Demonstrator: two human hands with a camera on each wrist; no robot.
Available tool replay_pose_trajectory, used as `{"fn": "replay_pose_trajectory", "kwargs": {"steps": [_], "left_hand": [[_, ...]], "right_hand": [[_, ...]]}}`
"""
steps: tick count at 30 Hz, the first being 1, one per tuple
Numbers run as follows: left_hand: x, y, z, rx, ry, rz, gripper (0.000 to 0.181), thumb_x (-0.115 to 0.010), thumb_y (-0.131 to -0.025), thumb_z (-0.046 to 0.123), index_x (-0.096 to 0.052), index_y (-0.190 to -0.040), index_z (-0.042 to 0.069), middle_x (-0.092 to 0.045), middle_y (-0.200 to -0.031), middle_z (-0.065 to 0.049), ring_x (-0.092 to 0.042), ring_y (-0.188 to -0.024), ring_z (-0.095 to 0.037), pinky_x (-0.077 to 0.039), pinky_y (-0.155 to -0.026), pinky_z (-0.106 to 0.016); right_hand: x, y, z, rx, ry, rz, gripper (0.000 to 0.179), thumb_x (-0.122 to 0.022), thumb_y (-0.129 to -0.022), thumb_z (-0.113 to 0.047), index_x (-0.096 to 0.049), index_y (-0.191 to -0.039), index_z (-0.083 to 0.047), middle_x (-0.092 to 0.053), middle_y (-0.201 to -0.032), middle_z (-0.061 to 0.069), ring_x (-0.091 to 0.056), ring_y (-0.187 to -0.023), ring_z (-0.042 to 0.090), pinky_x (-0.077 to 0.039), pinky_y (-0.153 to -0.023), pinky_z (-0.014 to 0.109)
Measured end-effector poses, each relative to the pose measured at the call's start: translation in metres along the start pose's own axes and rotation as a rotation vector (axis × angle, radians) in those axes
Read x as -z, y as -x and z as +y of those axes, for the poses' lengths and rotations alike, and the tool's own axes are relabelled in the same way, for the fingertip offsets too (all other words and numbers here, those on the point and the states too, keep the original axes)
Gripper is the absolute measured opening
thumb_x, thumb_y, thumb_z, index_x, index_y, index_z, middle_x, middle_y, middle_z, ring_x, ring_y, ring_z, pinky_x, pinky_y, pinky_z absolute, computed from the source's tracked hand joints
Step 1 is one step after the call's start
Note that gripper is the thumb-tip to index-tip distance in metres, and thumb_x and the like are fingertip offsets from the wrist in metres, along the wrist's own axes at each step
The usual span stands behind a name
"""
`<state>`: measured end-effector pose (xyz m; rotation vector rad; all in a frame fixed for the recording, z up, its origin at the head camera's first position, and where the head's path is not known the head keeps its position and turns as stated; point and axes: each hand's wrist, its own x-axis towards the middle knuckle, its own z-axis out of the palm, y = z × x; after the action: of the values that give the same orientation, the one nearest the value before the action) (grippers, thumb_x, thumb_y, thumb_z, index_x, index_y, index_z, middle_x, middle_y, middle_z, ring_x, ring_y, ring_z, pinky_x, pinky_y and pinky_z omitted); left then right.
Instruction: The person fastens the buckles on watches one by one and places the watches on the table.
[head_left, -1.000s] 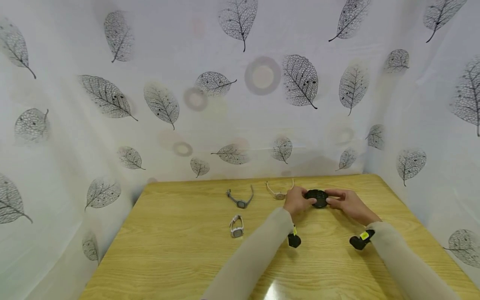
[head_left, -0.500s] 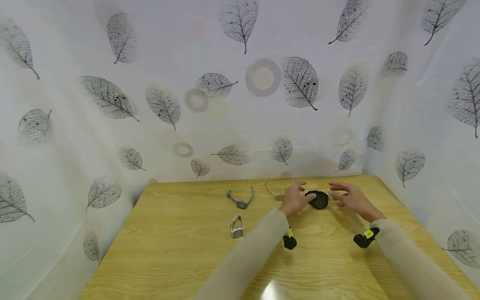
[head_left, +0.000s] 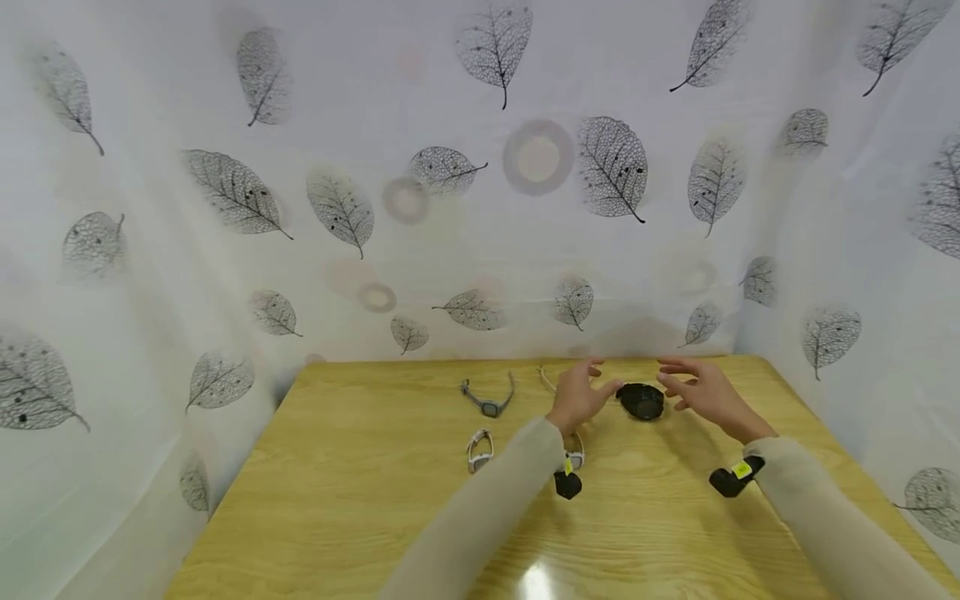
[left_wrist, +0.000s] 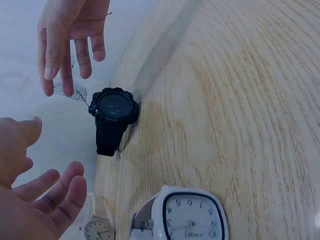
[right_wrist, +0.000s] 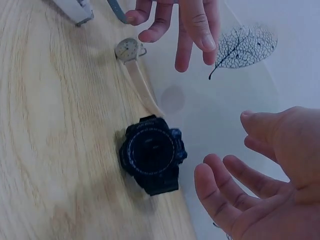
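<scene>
A black digital watch (head_left: 642, 402) rests on the table at the right, its round dial (left_wrist: 115, 106) facing up and its strap bent beneath it. Left of it hovers my left hand (head_left: 579, 398), fingers spread and the thumb near the watch's edge in the head view. On the opposite side is my right hand (head_left: 708, 400), fingers loosely bent and apart from the watch (right_wrist: 151, 150). Neither hand holds anything. Close to the left wrist, a white square-faced watch (left_wrist: 195, 217) shows partly behind the wrist camera in the head view.
Further left lie a grey watch (head_left: 490, 408) and a white watch (head_left: 480, 457) with its strap looped. A small cream watch (right_wrist: 127, 50) is partly hidden behind the left hand in the head view. White leaf-print curtain (head_left: 450, 250) borders the wooden table (head_left: 360, 467).
Both hands have let go of the black watch and drawn apart, the left one moving left. The white square-faced watch now shows by the left wrist. The head view has shifted slightly.
</scene>
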<state>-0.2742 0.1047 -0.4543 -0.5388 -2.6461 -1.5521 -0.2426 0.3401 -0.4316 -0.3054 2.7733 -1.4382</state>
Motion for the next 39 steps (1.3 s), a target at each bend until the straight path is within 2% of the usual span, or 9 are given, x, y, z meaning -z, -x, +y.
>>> {"fn": "replay_pose_trajectory", "kwargs": {"steps": [8, 12, 19, 24, 31, 39], "left_hand": [[0.017, 0.002, -0.009, -0.007, -0.02, 0.036, 0.05, -0.072, -0.098, 0.037, -0.059, -0.143, 0.018, -0.067, -0.129, -0.012, -0.063, -0.118, -0.032, -0.054, -0.095, -0.039], [0.028, 0.001, -0.016, -0.033, -0.062, 0.072, 0.05, -0.07, -0.099, 0.038, -0.06, -0.142, 0.017, -0.07, -0.126, -0.011, -0.065, -0.115, -0.033, -0.055, -0.094, -0.04], [0.044, 0.001, -0.026, -0.008, -0.062, 0.102, 0.051, -0.072, -0.098, 0.037, -0.06, -0.142, 0.014, -0.069, -0.127, -0.015, -0.065, -0.115, -0.033, -0.055, -0.095, -0.042], [0.053, 0.004, -0.032, 0.032, -0.042, 0.108, 0.058, -0.071, -0.097, 0.042, -0.058, -0.144, 0.012, -0.066, -0.131, -0.017, -0.064, -0.118, -0.036, -0.054, -0.096, -0.046], [0.061, 0.008, -0.036, 0.079, -0.083, 0.141, 0.059, -0.069, -0.097, 0.047, -0.058, -0.143, 0.012, -0.066, -0.133, -0.017, -0.064, -0.117, -0.032, -0.055, -0.094, -0.048], [0.06, 0.009, -0.043, 0.099, -0.088, 0.134, 0.059, -0.066, -0.099, 0.045, -0.055, -0.146, 0.01, -0.062, -0.14, -0.015, -0.06, -0.124, -0.032, -0.052, -0.1, -0.049]], "right_hand": [[-0.014, -0.011, -0.014, 0.002, -0.042, -0.014, 0.059, -0.057, -0.107, -0.031, -0.041, -0.154, 0.002, -0.048, -0.145, 0.035, -0.067, -0.105, 0.043, -0.063, -0.072, 0.043], [-0.024, -0.017, -0.019, -0.01, -0.047, -0.026, 0.06, -0.057, -0.107, -0.033, -0.04, -0.154, 0.001, -0.048, -0.145, 0.035, -0.067, -0.107, 0.043, -0.063, -0.073, 0.04], [-0.041, -0.027, -0.026, -0.012, -0.08, -0.052, 0.055, -0.057, -0.108, -0.025, -0.041, -0.153, 0.004, -0.048, -0.144, 0.036, -0.067, -0.106, 0.046, -0.064, -0.071, 0.039], [-0.053, -0.035, -0.035, -0.042, -0.093, -0.084, 0.056, -0.056, -0.109, -0.022, -0.038, -0.154, 0.006, -0.046, -0.145, 0.039, -0.068, -0.105, 0.047, -0.063, -0.076, 0.048], [-0.071, -0.05, -0.041, -0.102, -0.096, -0.071, 0.056, -0.056, -0.108, -0.018, -0.037, -0.153, 0.009, -0.046, -0.143, 0.041, -0.072, -0.097, 0.043, -0.063, -0.073, 0.049], [-0.09, -0.059, -0.049, -0.16, -0.1, -0.063, 0.058, -0.056, -0.107, -0.015, -0.033, -0.154, 0.011, -0.045, -0.143, 0.042, -0.073, -0.089, 0.04, -0.063, -0.071, 0.049]]}}
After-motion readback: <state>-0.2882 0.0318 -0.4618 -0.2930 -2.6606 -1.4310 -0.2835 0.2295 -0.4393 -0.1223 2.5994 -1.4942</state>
